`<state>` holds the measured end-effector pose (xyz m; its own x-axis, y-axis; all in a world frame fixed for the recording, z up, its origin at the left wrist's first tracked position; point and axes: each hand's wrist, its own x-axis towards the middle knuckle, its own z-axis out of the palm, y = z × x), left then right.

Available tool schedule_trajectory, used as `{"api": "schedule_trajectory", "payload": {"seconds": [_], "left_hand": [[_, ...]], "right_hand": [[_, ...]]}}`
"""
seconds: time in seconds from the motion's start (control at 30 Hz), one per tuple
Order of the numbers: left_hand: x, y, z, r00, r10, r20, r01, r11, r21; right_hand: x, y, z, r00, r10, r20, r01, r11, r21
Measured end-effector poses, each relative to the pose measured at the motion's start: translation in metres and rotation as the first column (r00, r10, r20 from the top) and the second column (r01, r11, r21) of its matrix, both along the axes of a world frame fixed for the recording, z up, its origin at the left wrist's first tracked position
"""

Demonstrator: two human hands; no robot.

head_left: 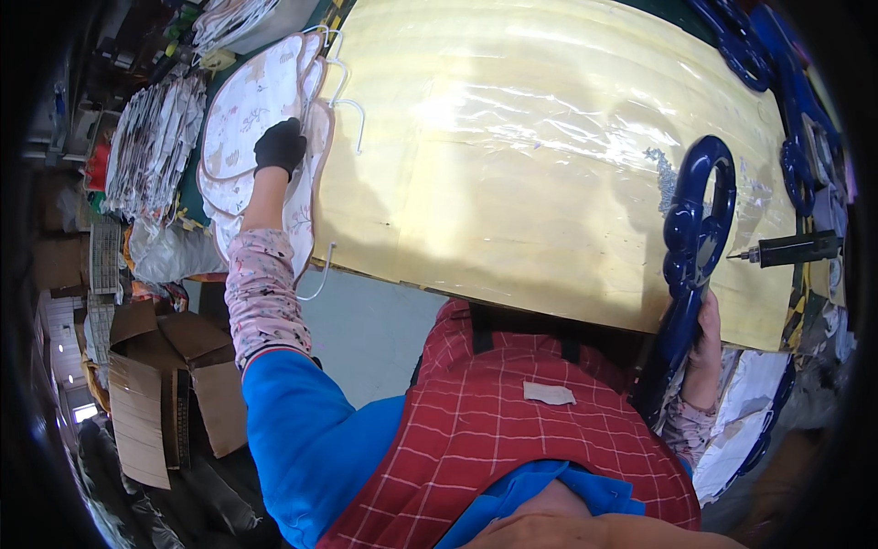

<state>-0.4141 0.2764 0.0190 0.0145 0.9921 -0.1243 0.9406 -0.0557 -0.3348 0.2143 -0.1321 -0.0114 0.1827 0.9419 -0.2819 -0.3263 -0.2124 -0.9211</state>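
Observation:
My left hand (pixel 282 146), in a black glove, is over a stack of white printed fabric pieces (pixel 242 114) with scalloped brown-trimmed edges, at the table's left end. Its fingers are curled and appear to pinch the top piece near its right side. White curled cords (pixel 357 114) stick out from the stack. My bare right hand (pixel 704 343) grips a long, glossy dark-blue plastic piece (pixel 681 265) with an oval loop at its upper end. That piece stands tilted across the table's near right edge, and its lower end passes beside my red checked apron (pixel 540 430).
A yellow, plastic-covered tabletop (pixel 512 210) spreads before me. A black tool with a thin tip (pixel 796 250) points in from the right. More blue looped pieces (pixel 796 146) line the far right edge. Stacked fabric (pixel 155 146) and open cardboard boxes (pixel 174 384) stand left.

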Motion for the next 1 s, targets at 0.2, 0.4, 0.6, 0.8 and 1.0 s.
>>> {"api": "schedule_trajectory", "payload": {"seconds": [0.2,0.4,0.6,0.8,1.0], "left_hand": [[-0.065,0.022,0.026,0.897,0.109,0.428,-0.138,0.99,0.037],[0.001,-0.014,0.019,0.927,-0.048,0.371,-0.167,0.835,0.524],[0.005,-0.016,0.006,0.988,-0.043,0.147,-0.002,0.956,0.295],[-0.077,0.017,-0.003,0.94,-0.215,0.263,0.242,0.968,-0.072],[-0.068,0.021,0.013,0.928,-0.373,0.004,0.368,0.915,-0.164]], "right_hand": [[-0.003,0.007,0.012,0.997,0.077,-0.025,-0.077,0.997,-0.023],[-0.007,0.014,0.006,0.996,0.075,-0.05,-0.077,0.996,-0.036],[-0.007,0.012,-0.001,0.994,0.11,-0.027,-0.111,0.994,-0.026],[-0.007,0.011,-0.005,0.992,0.114,-0.056,-0.115,0.993,-0.016],[0.001,0.005,-0.021,0.994,0.081,-0.077,-0.084,0.996,-0.036]]}}
